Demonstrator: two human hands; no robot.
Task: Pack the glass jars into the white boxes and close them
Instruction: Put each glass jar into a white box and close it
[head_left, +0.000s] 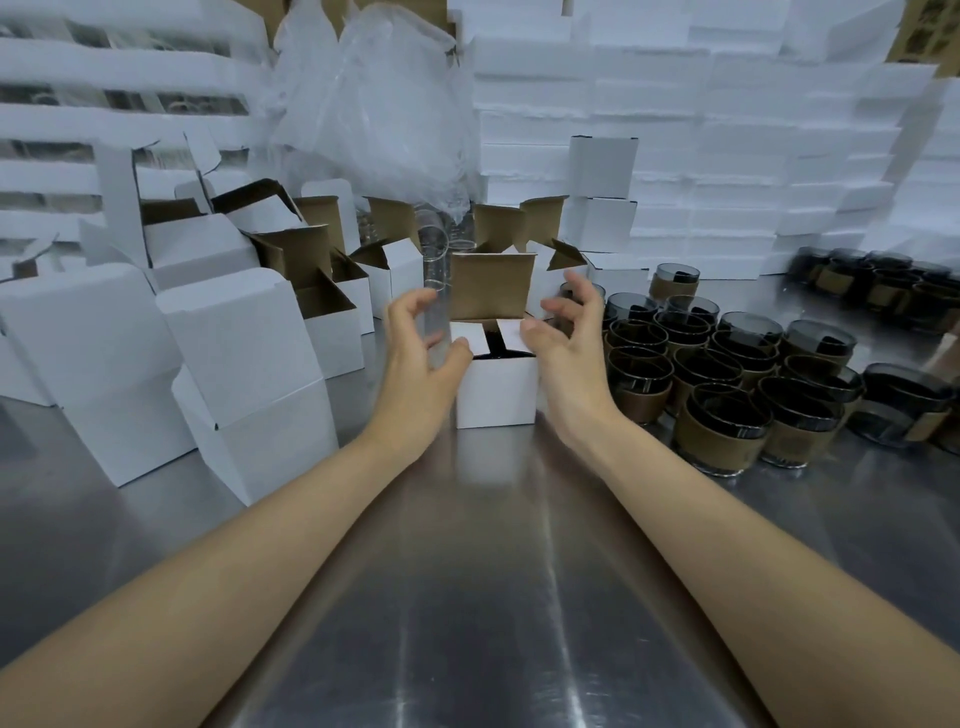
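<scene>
A small white box (497, 389) stands on the metal table between my hands. Its brown-lined lid flap (491, 291) is upright, and a dark jar (494, 354) shows inside. My left hand (415, 353) is at the box's left, fingers spread and curled, with the thumb on the left side flap (464, 332). My right hand (566, 338) mirrors it, thumb on the right side flap (511, 332). A clear glass cylinder (434, 260) rises by my left fingers; I cannot tell whether they touch it. Many dark glass jars (727, 384) with brown sleeves stand at the right.
Closed white boxes (244, 374) stand in a group at the left, with open boxes (332, 322) behind them. A crumpled clear plastic bag (374, 104) hangs at the back centre. Stacked white foam slabs (727, 130) wall off the back and right. The steel tabletop (493, 597) stretches toward me.
</scene>
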